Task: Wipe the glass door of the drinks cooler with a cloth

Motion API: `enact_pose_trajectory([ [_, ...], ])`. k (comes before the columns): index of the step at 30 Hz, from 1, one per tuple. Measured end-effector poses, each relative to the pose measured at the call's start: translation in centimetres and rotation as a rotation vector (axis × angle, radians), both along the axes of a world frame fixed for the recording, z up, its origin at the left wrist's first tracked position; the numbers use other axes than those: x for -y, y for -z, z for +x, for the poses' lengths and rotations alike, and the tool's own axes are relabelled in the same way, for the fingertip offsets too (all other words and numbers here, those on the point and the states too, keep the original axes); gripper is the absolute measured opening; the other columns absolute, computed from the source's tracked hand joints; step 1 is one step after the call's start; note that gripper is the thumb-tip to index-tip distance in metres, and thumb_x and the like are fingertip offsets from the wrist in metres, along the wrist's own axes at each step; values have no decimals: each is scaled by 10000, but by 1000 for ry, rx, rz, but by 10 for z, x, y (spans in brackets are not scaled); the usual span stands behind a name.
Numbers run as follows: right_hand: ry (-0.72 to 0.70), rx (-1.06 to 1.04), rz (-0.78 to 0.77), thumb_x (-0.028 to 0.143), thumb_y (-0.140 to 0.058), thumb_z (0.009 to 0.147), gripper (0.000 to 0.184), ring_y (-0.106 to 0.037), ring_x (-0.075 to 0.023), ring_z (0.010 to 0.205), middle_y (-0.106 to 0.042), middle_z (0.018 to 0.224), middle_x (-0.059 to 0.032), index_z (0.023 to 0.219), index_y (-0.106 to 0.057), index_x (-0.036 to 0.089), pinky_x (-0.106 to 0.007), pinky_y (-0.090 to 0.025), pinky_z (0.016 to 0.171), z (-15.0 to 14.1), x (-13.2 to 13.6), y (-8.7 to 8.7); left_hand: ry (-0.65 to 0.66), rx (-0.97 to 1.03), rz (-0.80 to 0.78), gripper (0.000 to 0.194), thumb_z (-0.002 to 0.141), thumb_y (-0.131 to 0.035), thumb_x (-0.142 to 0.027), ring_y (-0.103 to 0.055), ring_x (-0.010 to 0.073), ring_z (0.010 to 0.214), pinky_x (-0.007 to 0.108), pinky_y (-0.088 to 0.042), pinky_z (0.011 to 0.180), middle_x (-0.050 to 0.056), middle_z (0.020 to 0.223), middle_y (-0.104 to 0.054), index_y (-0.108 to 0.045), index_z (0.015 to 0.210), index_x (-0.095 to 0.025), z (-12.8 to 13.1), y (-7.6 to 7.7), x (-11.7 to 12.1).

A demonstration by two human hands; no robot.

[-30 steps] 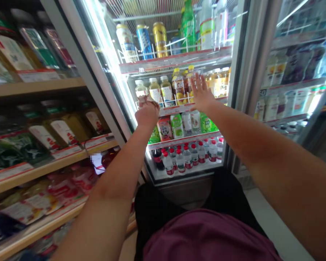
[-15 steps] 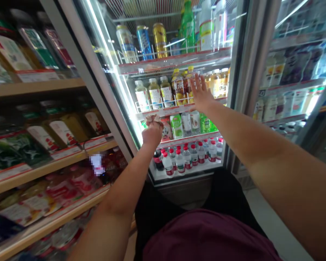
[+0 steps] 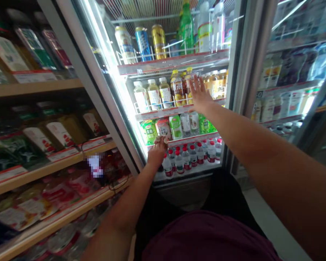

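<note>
My left hand [image 3: 155, 155] is closed around a crumpled, brownish cloth [image 3: 161, 140]. It is in front of the fridge's lower shelves, near a red-labelled drink [image 3: 163, 128] and small red-capped water bottles [image 3: 179, 162]. My right hand [image 3: 201, 97] has its fingers spread and holds nothing. It is level with the middle shelf, in front of yellow-capped tea bottles [image 3: 177, 88], and seems to lie flat on the fridge's glass, where streaks of light reflect. Whether the cloth touches the glass I cannot tell.
Cans [image 3: 159, 41] and a green bottle [image 3: 187, 29] stand on the upper fridge shelf. To the left, a wooden shelf [image 3: 38, 88] carries juice bottles, and a dark cord [image 3: 119, 186] hangs there. Another drinks fridge [image 3: 285, 83] is on the right.
My left hand has moved down and slightly right with the cloth, uncovering a green drink pack on the third shelf. My right hand has stayed in place.
</note>
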State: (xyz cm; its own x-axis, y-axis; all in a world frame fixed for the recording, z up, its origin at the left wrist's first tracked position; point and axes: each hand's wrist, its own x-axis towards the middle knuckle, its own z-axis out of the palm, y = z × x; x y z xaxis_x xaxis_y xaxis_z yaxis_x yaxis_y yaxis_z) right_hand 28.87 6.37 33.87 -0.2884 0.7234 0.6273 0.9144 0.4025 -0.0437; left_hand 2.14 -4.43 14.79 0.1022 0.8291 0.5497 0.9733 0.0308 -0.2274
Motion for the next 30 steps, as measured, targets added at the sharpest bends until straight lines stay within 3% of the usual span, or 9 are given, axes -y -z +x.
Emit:
enact_pose_trajectory([
  [5,59,38,-9,452,-875,728,1419,214,-375,1560,254,1685,-77,1643,170,164,-634,-158,1273,-2,5,-2,39,-94,-69,547,1052,-396,-225,-707,302,1080,370,-568,863,235,1245,-679,-389,1585,-106,-10,34,-2],
  [10,43,38,16,544,-834,754,1393,204,-385,1557,265,1679,-53,1639,186,203,-654,-144,1264,-1,1,-1,96,-189,-125,538,1037,-412,-183,-691,303,1076,385,-563,820,223,1279,-650,-418,1574,-154,-16,55,3],
  [16,82,60,-4,382,-896,712,1421,178,-373,1569,246,1678,-101,1649,148,156,-627,-164,1271,-3,14,-4,193,-240,-162,497,1010,-469,-171,-669,276,1079,385,-554,843,164,1272,-660,-538,1494,-263,-21,70,7],
  [20,84,42,-23,368,-896,719,1405,185,-362,1570,239,1681,-88,1652,134,166,-625,-133,1279,-5,21,-6,246,-279,-167,497,976,-504,-132,-647,270,1124,391,-551,870,139,1336,-635,-598,1433,-301,-23,80,7],
  [26,54,21,-20,399,-883,730,1397,210,-363,1563,254,1679,-70,1649,147,185,-645,-146,1272,-3,14,-4,335,-356,-172,462,980,-542,-142,-621,268,1185,414,-527,947,125,1332,-638,-610,1415,-280,-21,87,2],
  [30,48,18,-10,468,-843,770,1356,193,-378,1564,238,1690,-77,1651,146,180,-655,-153,1266,-3,13,-4,422,-425,-194,301,954,-621,-161,-597,264,1245,406,-494,1015,107,1306,-661,-725,1230,-221,-17,88,-5],
])
